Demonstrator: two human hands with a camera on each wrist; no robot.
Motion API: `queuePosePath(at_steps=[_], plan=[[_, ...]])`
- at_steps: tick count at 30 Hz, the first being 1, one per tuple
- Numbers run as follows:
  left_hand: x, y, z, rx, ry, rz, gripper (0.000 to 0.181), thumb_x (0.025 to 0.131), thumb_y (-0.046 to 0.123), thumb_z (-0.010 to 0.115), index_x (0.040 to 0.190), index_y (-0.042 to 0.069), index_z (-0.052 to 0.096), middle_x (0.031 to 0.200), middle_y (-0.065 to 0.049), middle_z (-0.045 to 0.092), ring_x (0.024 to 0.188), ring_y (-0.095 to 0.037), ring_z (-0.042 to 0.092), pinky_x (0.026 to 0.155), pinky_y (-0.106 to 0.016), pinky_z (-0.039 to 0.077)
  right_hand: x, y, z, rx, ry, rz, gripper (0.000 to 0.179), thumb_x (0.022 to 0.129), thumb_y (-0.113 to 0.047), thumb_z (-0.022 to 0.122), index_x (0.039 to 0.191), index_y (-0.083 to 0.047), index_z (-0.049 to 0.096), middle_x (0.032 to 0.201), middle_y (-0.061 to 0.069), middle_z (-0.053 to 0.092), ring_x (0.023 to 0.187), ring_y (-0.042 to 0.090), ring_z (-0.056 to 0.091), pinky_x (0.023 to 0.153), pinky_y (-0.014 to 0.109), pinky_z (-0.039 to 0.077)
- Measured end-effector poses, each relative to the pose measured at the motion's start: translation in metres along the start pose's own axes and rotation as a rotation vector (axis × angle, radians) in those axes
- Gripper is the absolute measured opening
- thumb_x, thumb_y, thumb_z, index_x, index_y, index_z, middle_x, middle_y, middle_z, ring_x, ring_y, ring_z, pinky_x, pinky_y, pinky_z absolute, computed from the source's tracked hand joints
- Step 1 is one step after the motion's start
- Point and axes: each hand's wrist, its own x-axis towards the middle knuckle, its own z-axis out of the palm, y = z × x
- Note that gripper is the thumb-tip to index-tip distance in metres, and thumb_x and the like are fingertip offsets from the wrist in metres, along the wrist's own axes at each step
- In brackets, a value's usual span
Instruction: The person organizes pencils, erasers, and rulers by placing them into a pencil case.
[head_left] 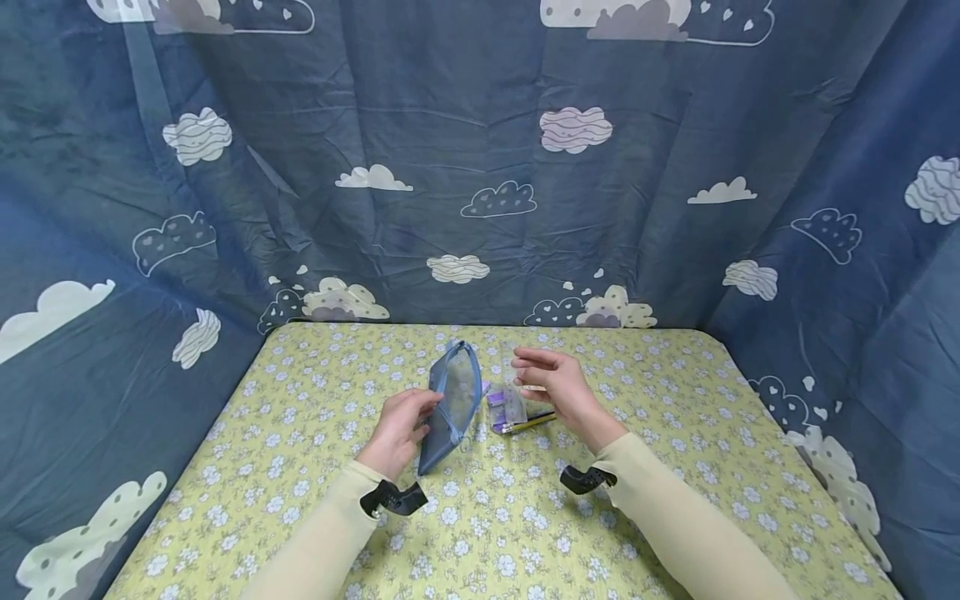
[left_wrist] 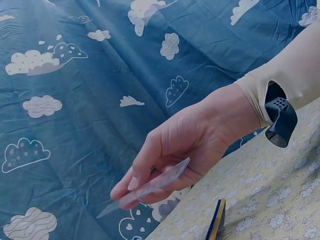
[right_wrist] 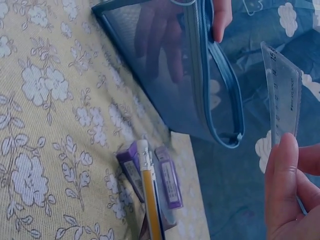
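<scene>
My left hand (head_left: 397,429) grips the edge of a blue mesh zip pouch (head_left: 441,446), which stands tilted with its zipped mouth open toward the right. In the right wrist view, some of the left hand's fingers show through the pouch's mesh (right_wrist: 160,60). Across from it, my right hand (head_left: 566,392) pinches a clear plastic ruler (right_wrist: 286,95) between thumb and fingers, held up off the table. The left wrist view shows the right hand (left_wrist: 195,130) with the thin ruler (left_wrist: 157,187) seen almost edge-on.
Between the hands lie a yellow pencil (head_left: 531,423) with a white eraser end and small purple-and-white labelled pieces (right_wrist: 171,182). A floral yellow cloth (head_left: 480,533) covers the table. Dark blue cloud-print curtains (head_left: 450,100) hang at the back and sides.
</scene>
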Motion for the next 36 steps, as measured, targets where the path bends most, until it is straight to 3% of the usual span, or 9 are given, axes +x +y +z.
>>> queuePosePath(at_steps=[4,14,24,36], plan=[[-0.001,-0.001,0.001,0.024,0.005,0.003,0.008,0.088,0.011,0.073,0.084,0.01,0.066,0.097,-0.005,0.063,0.118,-0.04,0.05,0.112,-0.057,0.027,-0.002,-0.002,0.002,-0.01,-0.01,-0.011,0.042,0.097,-0.005,0.065,0.139,-0.009,0.06,0.134,0.019,0.061,0.095,0.021,0.07,0.077,0.032,0.059],[0.001,-0.002,0.002,0.015,0.015,0.027,0.012,0.088,0.01,0.072,0.08,0.01,0.064,0.093,-0.003,0.06,0.118,-0.04,0.048,0.113,-0.061,0.02,-0.002,-0.004,0.015,-0.003,-0.06,-0.039,0.044,0.095,-0.004,0.068,0.138,-0.009,0.061,0.129,0.017,0.064,0.09,0.02,0.071,0.076,0.032,0.059],[0.0,-0.002,0.005,0.044,0.02,0.06,0.021,0.087,0.011,0.073,0.073,0.014,0.057,0.086,-0.002,0.052,0.099,-0.033,0.048,0.103,-0.057,0.03,-0.001,-0.002,0.034,-0.051,-0.066,-0.043,0.043,0.095,-0.005,0.067,0.137,-0.007,0.061,0.127,0.019,0.065,0.095,0.028,0.07,0.074,0.033,0.059],[0.003,-0.002,0.005,0.035,0.024,0.076,0.016,0.086,0.009,0.072,0.076,0.011,0.059,0.094,-0.004,0.053,0.105,-0.037,0.049,0.099,-0.059,0.036,0.01,-0.001,0.048,-0.106,-0.057,-0.015,0.04,0.095,-0.005,0.067,0.135,-0.006,0.062,0.125,0.02,0.065,0.094,0.028,0.071,0.075,0.037,0.059]])
